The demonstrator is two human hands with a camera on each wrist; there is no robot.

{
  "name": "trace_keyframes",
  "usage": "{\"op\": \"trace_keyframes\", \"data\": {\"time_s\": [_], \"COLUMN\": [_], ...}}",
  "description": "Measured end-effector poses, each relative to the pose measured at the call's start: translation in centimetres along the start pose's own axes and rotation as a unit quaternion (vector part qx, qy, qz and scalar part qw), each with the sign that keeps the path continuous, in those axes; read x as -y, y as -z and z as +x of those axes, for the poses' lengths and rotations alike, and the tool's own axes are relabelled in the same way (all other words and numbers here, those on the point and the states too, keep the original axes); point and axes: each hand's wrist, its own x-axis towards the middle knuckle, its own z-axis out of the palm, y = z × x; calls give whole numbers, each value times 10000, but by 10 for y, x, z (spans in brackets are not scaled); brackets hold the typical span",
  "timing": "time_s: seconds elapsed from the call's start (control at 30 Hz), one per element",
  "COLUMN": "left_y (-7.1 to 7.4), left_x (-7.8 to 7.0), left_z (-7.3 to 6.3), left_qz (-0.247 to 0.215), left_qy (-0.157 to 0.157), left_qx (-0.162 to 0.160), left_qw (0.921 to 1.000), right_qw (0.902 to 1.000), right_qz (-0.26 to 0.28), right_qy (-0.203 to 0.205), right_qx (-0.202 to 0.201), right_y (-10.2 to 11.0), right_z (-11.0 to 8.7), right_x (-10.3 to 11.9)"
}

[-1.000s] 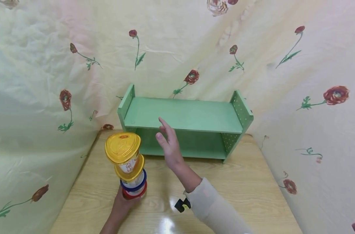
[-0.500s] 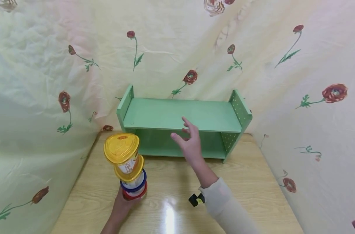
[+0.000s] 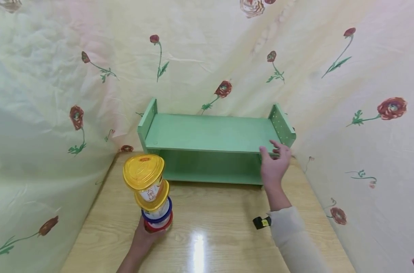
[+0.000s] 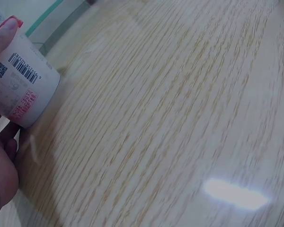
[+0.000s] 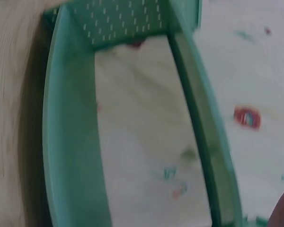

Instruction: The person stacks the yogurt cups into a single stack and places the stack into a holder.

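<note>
A stack of several tubs rises at the left front of the table. Its top tub has a yellow lid [image 3: 143, 170], another yellow lid [image 3: 154, 201] sits below, then a blue lid [image 3: 159, 218] and a red lid [image 3: 163, 226]. My left hand [image 3: 143, 238] grips the lowest tub, the red-lidded one. In the left wrist view, that tub [image 4: 26, 85] shows a white wall with a barcode, and a thumb lies near its red rim. Over the front right of the green shelf [image 3: 210, 132], my right hand [image 3: 275, 167] hovers holding nothing, fingers loosely bent and thumb apart.
The two-level shelf stands at the back of the wooden table [image 3: 207, 212], with raised sides and an open back. Flower-printed cloth [image 3: 207, 57] hangs behind and on both sides. A black strap piece [image 3: 261, 222] sticks out at the right sleeve.
My right hand has swept rightward from in front of the shelf's middle to its right end. The left hand and the stacked tubs stay put.
</note>
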Motion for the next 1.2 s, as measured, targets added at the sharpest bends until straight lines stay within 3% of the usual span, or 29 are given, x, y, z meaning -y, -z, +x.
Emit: {"op": "trace_keyframes", "data": {"time_s": [0.13, 0.27, 0.6, 0.83, 1.03, 1.2], "left_y": [1, 1, 1, 2, 2, 4], "left_x": [0, -1, -2, -3, -7, -10], "left_z": [0, 0, 3, 0, -3, -2], "left_qz": [106, 129, 359, 726, 642, 666], "left_qy": [-87, -88, -47, -70, -273, -236], "left_qx": [23, 24, 144, 239, 227, 138], "left_qw": [9999, 9999, 9992, 9970, 9973, 9974], "right_qw": [9968, 9931, 9897, 9753, 9699, 9708], "right_qz": [-59, 1, 229, -19, 91, 215], "right_qy": [-362, -797, -1353, -1729, -1945, -1880], "right_qx": [-707, -854, 407, 1372, 1463, 1478], "right_y": [16, 26, 38, 43, 45, 41], "right_z": [19, 34, 66, 71, 70, 68], "right_x": [-12, -24, -56, -71, -79, -82]}}
